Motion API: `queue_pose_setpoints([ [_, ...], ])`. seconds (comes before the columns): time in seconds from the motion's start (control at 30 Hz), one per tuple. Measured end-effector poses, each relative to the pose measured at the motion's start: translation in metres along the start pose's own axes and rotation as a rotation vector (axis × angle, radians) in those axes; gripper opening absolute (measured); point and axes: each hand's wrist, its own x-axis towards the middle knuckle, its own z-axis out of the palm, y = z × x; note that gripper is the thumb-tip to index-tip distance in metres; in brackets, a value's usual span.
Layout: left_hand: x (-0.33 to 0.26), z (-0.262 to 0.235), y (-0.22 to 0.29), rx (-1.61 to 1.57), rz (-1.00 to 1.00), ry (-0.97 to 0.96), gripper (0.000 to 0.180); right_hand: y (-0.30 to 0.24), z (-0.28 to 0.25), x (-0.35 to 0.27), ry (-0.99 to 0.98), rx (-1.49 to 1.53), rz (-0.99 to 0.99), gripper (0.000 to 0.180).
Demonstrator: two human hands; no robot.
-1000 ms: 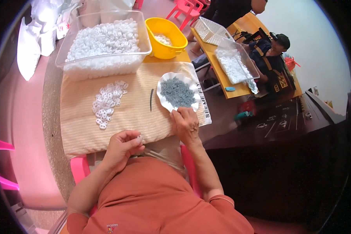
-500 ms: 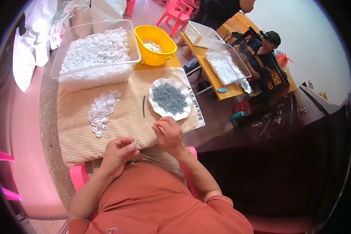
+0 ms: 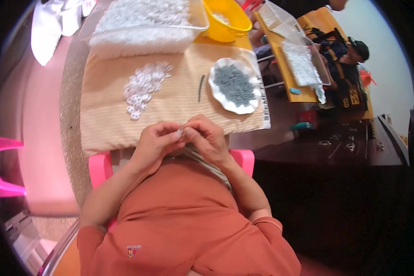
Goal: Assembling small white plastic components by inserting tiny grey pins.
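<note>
My left hand (image 3: 158, 141) pinches a small white plastic piece (image 3: 180, 131) just past the table's near edge. Fingertips of my right hand (image 3: 208, 138) are pressed together against that piece; whatever they hold is too small to make out. Ahead on the striped beige cloth (image 3: 101, 106) lies a loose pile of white two-holed plastic pieces (image 3: 145, 87). To its right is a white scalloped plate (image 3: 216, 97) heaped with tiny grey pieces (image 3: 234, 85). A thin dark strip (image 3: 201, 88) lies between pile and plate.
A clear plastic box (image 3: 147, 43) full of white pieces stands at the back left, a yellow basin (image 3: 225, 30) beside it. At the right, a co-worker (image 3: 342, 53) sits by another table (image 3: 283, 69) with a tray of white pieces. White bags (image 3: 46, 34) stand far left.
My right hand has come left from beside the plate to meet my left hand at the white piece. The view has shifted, so the table sits higher in the picture.
</note>
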Motion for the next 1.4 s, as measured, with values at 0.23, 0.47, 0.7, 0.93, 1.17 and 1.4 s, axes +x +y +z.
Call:
queue_pose_setpoints([
  [0.23, 0.002, -0.005, -0.002, -0.049, -0.001, 0.023, 0.019, 0.015, 0.006, -0.002, 0.020, 0.171, 0.113, 0.009],
  [0.47, 0.000, -0.007, -0.004, -0.072, 0.004, 0.017, 0.019, 0.021, 0.007, -0.006, 0.036, 0.156, 0.108, 0.010],
  [0.7, 0.001, -0.007, -0.004, -0.089, -0.005, 0.029, 0.018, 0.018, 0.009, -0.005, 0.098, 0.235, 0.169, 0.008],
  [0.93, 0.001, -0.007, -0.003, -0.103, 0.002, 0.034, 0.018, 0.019, 0.005, -0.005, 0.057, 0.193, 0.148, 0.009],
  [1.17, 0.001, -0.008, -0.004, -0.086, 0.001, 0.026, 0.019, 0.021, 0.004, -0.005, 0.041, 0.153, 0.124, 0.010],
  [1.4, 0.002, -0.008, -0.005, -0.090, 0.003, 0.029, 0.018, 0.025, 0.005, -0.006, 0.043, 0.131, 0.100, 0.009],
])
